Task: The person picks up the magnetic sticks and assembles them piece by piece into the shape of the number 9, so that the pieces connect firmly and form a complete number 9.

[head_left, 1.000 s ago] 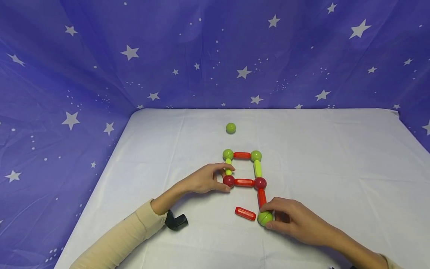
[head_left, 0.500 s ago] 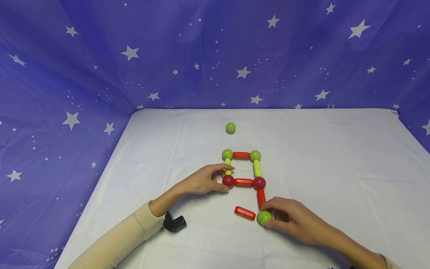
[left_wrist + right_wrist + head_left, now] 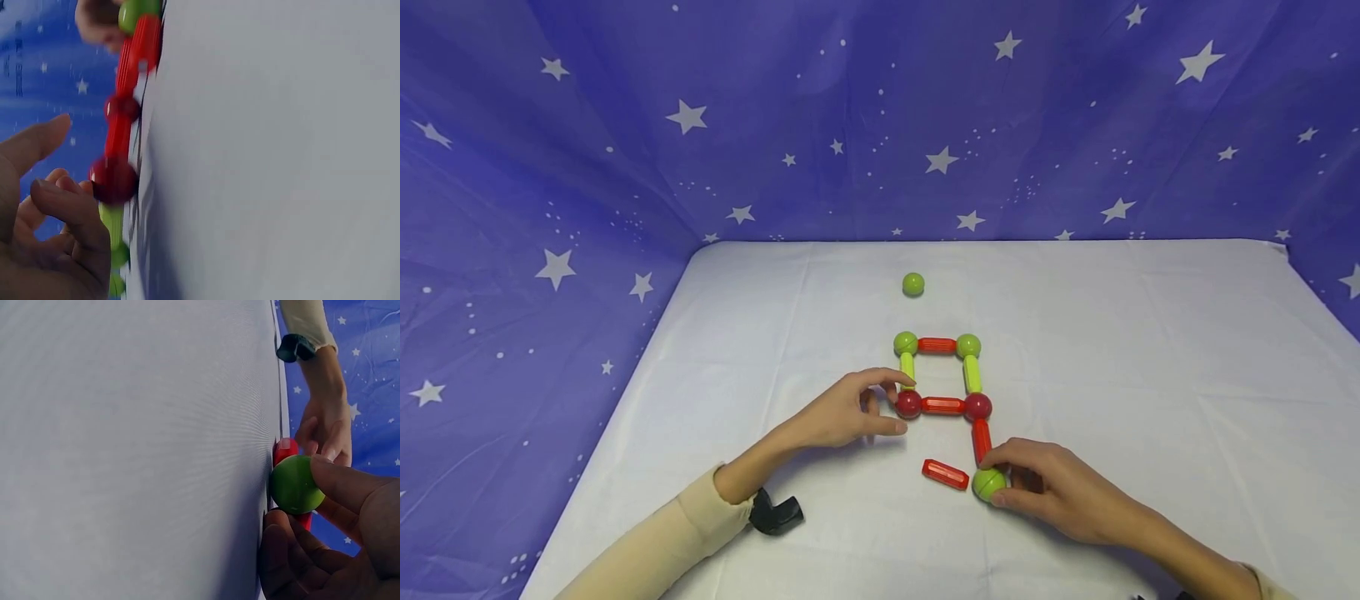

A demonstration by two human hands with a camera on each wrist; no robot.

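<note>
A square of balls and rods lies on the white cloth: two green balls (image 3: 968,346) at the far corners, two red balls (image 3: 978,407) at the near ones. Red rods (image 3: 943,406) form its near and far sides, yellow-green rods (image 3: 972,374) its flanks. From the near right corner another red rod (image 3: 981,440) runs toward a green ball (image 3: 988,484), which my right hand (image 3: 1060,492) pinches between thumb and fingers. My left hand (image 3: 842,410), thumb and fingers spread, is at the near left red ball (image 3: 114,180). A loose red rod (image 3: 945,474) lies left of the pinched ball.
Beyond the square a single green ball (image 3: 913,284) sits on the cloth. Behind the table hangs a blue curtain (image 3: 850,125) with white stars. A black device (image 3: 777,512) is at my left wrist, by the beige sleeve (image 3: 670,533).
My left hand has let go of the near left red ball and drawn back slightly toward the lower left. The right hand keeps its pinch on the green ball.
</note>
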